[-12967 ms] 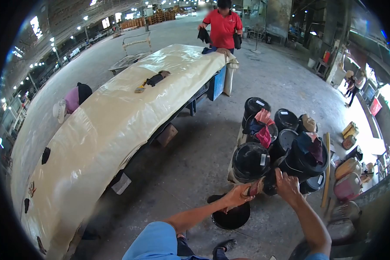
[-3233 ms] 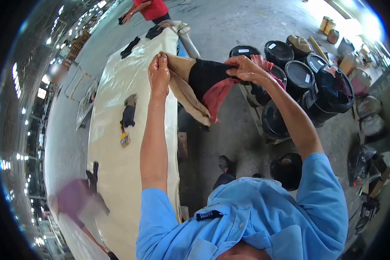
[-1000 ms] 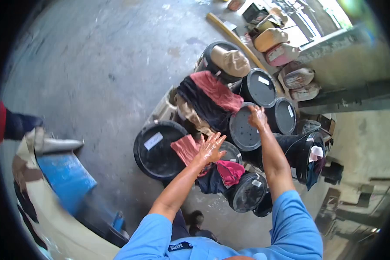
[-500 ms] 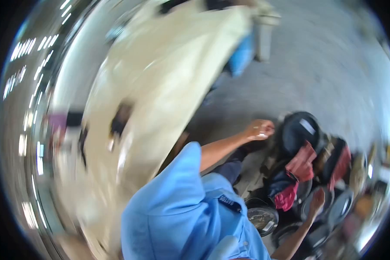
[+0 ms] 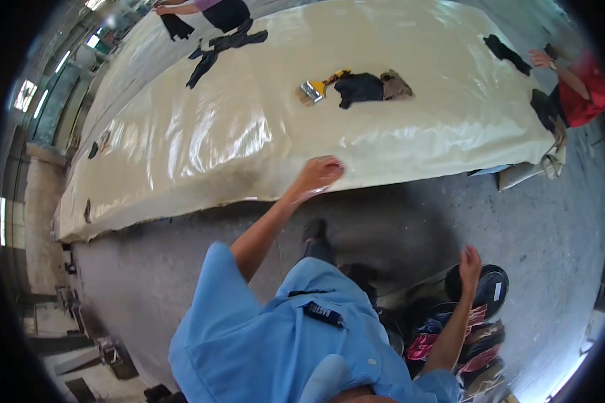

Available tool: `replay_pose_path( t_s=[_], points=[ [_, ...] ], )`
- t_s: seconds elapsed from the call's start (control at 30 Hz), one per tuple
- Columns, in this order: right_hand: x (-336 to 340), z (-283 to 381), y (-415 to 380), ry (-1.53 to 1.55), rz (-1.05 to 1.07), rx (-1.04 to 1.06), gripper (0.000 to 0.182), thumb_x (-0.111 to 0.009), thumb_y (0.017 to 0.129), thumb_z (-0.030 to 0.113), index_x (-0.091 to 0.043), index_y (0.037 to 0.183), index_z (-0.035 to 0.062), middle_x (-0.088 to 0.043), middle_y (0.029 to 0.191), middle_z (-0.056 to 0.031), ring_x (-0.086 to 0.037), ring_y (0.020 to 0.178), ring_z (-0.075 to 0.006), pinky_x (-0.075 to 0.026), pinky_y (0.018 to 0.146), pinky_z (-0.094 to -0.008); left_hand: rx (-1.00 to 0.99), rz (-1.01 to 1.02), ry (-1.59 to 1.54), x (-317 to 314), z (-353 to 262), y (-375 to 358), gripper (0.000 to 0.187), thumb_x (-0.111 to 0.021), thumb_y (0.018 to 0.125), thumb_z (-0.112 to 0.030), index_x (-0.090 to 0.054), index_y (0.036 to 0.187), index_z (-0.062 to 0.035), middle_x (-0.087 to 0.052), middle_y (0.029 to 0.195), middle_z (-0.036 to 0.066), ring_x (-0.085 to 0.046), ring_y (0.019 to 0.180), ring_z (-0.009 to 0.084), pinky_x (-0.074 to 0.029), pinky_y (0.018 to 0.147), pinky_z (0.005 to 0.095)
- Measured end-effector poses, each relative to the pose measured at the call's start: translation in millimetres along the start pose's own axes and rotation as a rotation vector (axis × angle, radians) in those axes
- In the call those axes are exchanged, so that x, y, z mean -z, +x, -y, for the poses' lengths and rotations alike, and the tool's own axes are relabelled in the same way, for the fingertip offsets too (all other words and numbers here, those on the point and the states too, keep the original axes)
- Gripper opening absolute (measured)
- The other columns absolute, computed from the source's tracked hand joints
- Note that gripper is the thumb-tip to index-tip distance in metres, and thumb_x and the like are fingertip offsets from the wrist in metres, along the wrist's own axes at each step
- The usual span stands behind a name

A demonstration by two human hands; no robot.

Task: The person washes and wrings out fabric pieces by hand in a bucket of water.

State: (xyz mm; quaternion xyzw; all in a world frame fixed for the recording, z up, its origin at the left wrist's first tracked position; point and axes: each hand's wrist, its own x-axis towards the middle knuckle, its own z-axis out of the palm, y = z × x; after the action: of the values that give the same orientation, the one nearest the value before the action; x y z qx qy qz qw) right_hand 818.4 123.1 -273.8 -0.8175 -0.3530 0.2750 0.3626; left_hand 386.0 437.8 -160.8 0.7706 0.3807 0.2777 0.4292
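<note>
My left hand [image 5: 319, 176] is in front of the near edge of a table [image 5: 262, 164] covered in glossy cream sheeting. Its fingers are curled in, and I see nothing in them. My right hand [image 5: 471, 263] hangs above the floor at the right, fingers fairly straight and slightly blurred, holding nothing I can see. Just beyond it lies a round black lid or bucket [image 5: 496, 289] with a white label. Red and dark cloths [image 5: 423, 344] lie bunched near my right forearm. On the table are a paintbrush [image 5: 313, 88] and a dark cloth [image 5: 359, 88].
A person in red [image 5: 585, 91] stands at the table's right end, one hand over it. Another person [image 5: 212, 10] holds black cloth at the far left. More black cloth [image 5: 232, 41] lies on the sheeting. Grey concrete floor [image 5: 403, 228] runs along the near side.
My view has turned right, from the buckets and cloths towards the covered table. My left hand now shows before the table edge instead of by the black bucket; my right hand is away from the containers.
</note>
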Motion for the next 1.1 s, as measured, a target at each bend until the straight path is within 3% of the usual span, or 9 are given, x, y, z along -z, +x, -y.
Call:
replay_pose_path(
  t_s=[0.1, 0.27, 0.43, 0.6, 0.73, 0.8, 0.9, 1.03, 1.1],
  points=[
    [-83, 90, 65, -0.06, 0.059, 0.24, 0.036, -0.062, 0.088, 0.018, -0.059, 0.119, -0.0007, -0.067, 0.105, -0.0178, -0.065, 0.097, -0.022, -0.051, 0.081, -0.0315, 0.218, -0.023, -0.031, 76, 27, -46, 0.021, -0.064, 0.087, -0.016, -0.064, 0.098, 0.0012, -0.067, 0.081, 0.013, -0.062, 0.074, 0.0145, -0.049, 0.069, 0.0284],
    [-191, 223, 169, -0.316, -0.062, 0.667, 0.037, -0.067, 0.083, 0.023, -0.061, 0.116, 0.0073, -0.067, 0.1, -0.0199, -0.067, 0.09, -0.0326, -0.053, 0.079, -0.0375, 0.396, -0.097, -0.225, 172, 52, -115, 0.025, -0.063, 0.089, -0.016, -0.063, 0.102, 0.0046, -0.069, 0.086, 0.011, -0.064, 0.081, 0.0149, -0.05, 0.073, 0.0281],
    [-231, 315, 257, -0.531, -0.028, 0.529, 0.055, -0.065, 0.083, 0.021, -0.046, 0.134, 0.0183, -0.061, 0.119, -0.019, -0.061, 0.103, -0.0385, -0.05, 0.088, -0.044, 0.526, -0.251, -0.155, 246, 75, -172, 0.024, -0.062, 0.089, -0.012, -0.062, 0.106, 0.004, -0.068, 0.085, 0.01, -0.065, 0.082, 0.0154, -0.051, 0.075, 0.0273],
    [-253, 359, 316, -0.99, -0.071, 0.491, 0.079, -0.062, 0.078, 0.011, -0.024, 0.145, 0.0284, -0.039, 0.142, -0.0182, -0.055, 0.112, -0.0408, -0.049, 0.091, -0.0461, 0.654, -0.375, -0.239, 268, 95, -206, 0.023, -0.061, 0.089, -0.011, -0.061, 0.106, 0.0049, -0.068, 0.086, 0.012, -0.066, 0.082, 0.017, -0.052, 0.076, 0.028],
    [-254, 370, 358, -0.866, 0.242, 0.421, 0.066, -0.058, 0.077, 0.006, -0.039, 0.138, 0.0217, -0.052, 0.13, -0.0179, -0.057, 0.108, -0.0403, -0.048, 0.09, -0.0481, 0.702, -0.403, -0.243, 264, 95, -191, 0.023, -0.061, 0.089, -0.01, -0.06, 0.106, 0.0052, -0.068, 0.088, 0.013, -0.066, 0.083, 0.0178, -0.052, 0.076, 0.028],
    [-252, 323, 394, -0.722, 0.066, 0.617, 0.049, -0.059, 0.076, 0.002, -0.053, 0.123, 0.0123, -0.064, 0.11, -0.0149, -0.063, 0.101, -0.0311, -0.052, 0.083, -0.0432, 0.692, -0.335, -0.235, 261, 83, -164, 0.023, -0.061, 0.089, -0.009, -0.06, 0.107, 0.0051, -0.068, 0.092, 0.014, -0.066, 0.084, 0.0177, -0.052, 0.077, 0.0283],
    [-205, 381, 350, -0.363, 0.238, 0.418, 0.034, -0.061, 0.075, 0.0, -0.059, 0.108, 0.0054, -0.066, 0.09, -0.0077, -0.064, 0.085, -0.0171, -0.053, 0.072, -0.0331, 0.587, -0.175, -0.17, 265, 71, -114, 0.023, -0.062, 0.089, -0.009, -0.06, 0.109, 0.0032, -0.069, 0.094, 0.012, -0.066, 0.088, 0.0171, -0.052, 0.078, 0.0283],
    [-146, 464, 260, -0.051, 0.309, 0.412, 0.033, -0.064, 0.075, -0.002, -0.059, 0.106, 0.0046, -0.062, 0.084, -0.002, -0.058, 0.075, -0.0081, -0.049, 0.064, -0.0246, 0.373, 0.088, -0.239, 268, 50, -35, 0.025, -0.062, 0.09, -0.01, -0.059, 0.112, 0.0015, -0.069, 0.095, 0.011, -0.066, 0.092, 0.0169, -0.052, 0.078, 0.0278],
    [-127, 492, 204, -0.029, 0.3, 0.389, 0.023, -0.06, 0.08, 0.011, -0.06, 0.1, 0.0013, -0.06, 0.081, -0.001, -0.057, 0.078, -0.0081, -0.048, 0.07, -0.0249, 0.258, 0.216, -0.306, 261, 46, 3, 0.026, -0.063, 0.09, -0.01, -0.059, 0.113, 0.0017, -0.069, 0.094, 0.012, -0.067, 0.091, 0.018, -0.052, 0.077, 0.0277]
  ],
)
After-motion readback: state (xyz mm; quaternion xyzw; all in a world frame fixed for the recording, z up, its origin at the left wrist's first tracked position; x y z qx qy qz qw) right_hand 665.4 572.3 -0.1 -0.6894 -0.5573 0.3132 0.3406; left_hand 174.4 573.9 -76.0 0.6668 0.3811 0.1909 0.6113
